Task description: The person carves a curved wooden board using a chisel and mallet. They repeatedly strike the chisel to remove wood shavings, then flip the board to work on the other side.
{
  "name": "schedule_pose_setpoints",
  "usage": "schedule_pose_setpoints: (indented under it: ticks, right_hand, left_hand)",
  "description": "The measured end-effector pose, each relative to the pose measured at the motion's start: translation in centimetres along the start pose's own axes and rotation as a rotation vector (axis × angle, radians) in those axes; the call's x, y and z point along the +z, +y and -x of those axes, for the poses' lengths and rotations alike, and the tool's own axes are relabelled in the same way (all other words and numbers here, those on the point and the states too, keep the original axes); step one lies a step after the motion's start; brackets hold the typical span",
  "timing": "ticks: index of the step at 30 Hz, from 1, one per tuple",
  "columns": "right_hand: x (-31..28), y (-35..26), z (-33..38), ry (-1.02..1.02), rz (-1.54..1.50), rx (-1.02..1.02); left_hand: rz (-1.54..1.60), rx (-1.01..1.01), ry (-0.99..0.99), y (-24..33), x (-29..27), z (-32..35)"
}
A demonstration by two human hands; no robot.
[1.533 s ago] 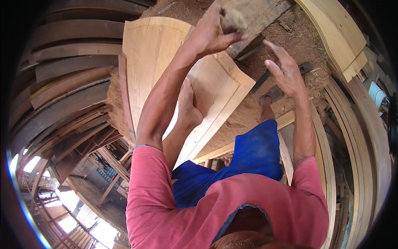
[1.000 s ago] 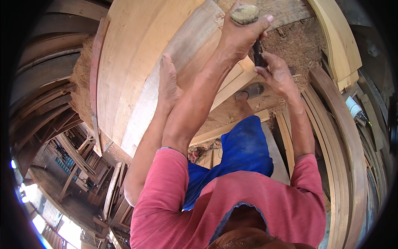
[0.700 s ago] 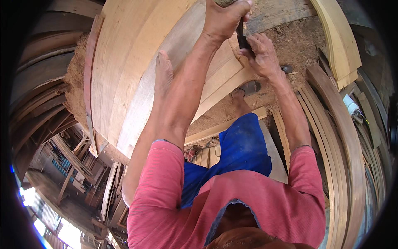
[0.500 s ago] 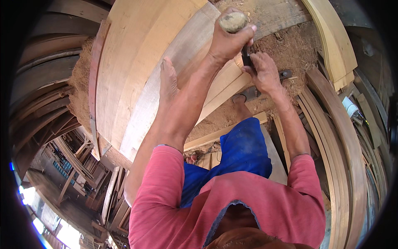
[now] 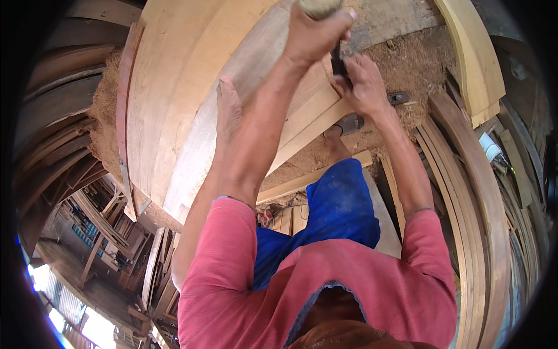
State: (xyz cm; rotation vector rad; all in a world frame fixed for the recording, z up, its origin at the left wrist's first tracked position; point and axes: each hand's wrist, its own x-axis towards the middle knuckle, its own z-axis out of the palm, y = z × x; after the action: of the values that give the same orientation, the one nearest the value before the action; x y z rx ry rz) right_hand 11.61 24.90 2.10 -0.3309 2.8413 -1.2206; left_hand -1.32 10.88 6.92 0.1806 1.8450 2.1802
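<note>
My left hand [image 5: 311,38] is wrapped round the upper part of a wooden-handled tool [image 5: 319,6], whose rounded, worn end sticks out above the fist. A dark shaft [image 5: 337,61] runs from it down to my right hand [image 5: 363,84], whose fingers close on the lower part. The tool's tip is hidden behind my right hand, so its exact kind does not show. Beneath both hands lies a broad panel of pale and greyish boards [image 5: 192,110], with the tool over its right edge. My bare left foot [image 5: 228,104] rests on the panel.
Sawdust and shavings [image 5: 401,72] cover the ground to the right. A dark metal piece [image 5: 397,98] lies there. Long curved planks [image 5: 468,168] are stacked along my right side, and a curved pale board [image 5: 474,58] stands beyond. More timber [image 5: 64,110] is piled at left.
Both hands and the tool have shifted slightly up and to the left in the view. The panel also appears a little farther left. Both grips stay the same.
</note>
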Motion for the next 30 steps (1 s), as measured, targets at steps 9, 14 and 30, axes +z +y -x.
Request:
schedule_pose_setpoints:
  ticks: [9,14,30]
  right_hand:
    - [-1.7,0.3,0.6,-0.109,-0.028,0.059]
    - [0.7,0.2,-1.6,0.042,0.024,-0.003]
    - [0.1,0.0,-7.0,0.033,0.045,0.021]
  left_hand:
    - [0.036,-0.196,-0.005,1.5,1.7,0.7]
    - [-0.046,-0.012,0.000,1.3,-0.6,-1.3]
    - [-0.098,0.167,0.014,3.4,-1.0,-3.1]
